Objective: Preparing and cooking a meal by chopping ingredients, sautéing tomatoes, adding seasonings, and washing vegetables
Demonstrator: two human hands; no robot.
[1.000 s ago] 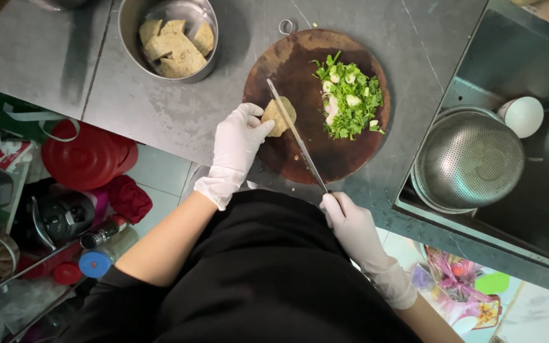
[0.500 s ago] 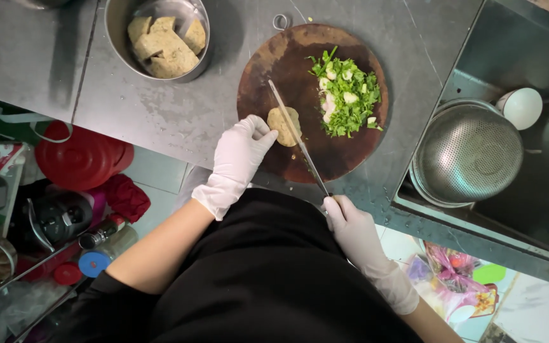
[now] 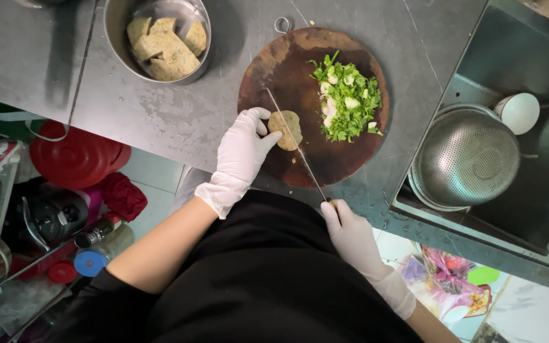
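**My gloved hands, a knife and a tan patty on a round board**

My left hand [image 3: 241, 149], in a white glove, has its fingers [image 3: 263, 130] curled against the left edge of a tan, flat patty [image 3: 286, 129], steadying it on the round wooden cutting board [image 3: 287, 70]. My right hand [image 3: 353, 236], also gloved, has its fingers wrapped tight around the handle of a long knife [image 3: 293, 146] at the near edge of the board. The blade runs diagonally away from me and lies across the patty.

On the right half of the board sits a heap of chopped green herbs with pale bits [image 3: 348, 98]. The board lies on a grey tabletop [image 3: 160, 114]. Up and to the left stands a metal bowl [image 3: 117, 25] holding more tan pieces. To the right is a sink [image 3: 541, 190] with a metal colander [image 3: 465, 155] and a white cup [image 3: 519, 112].
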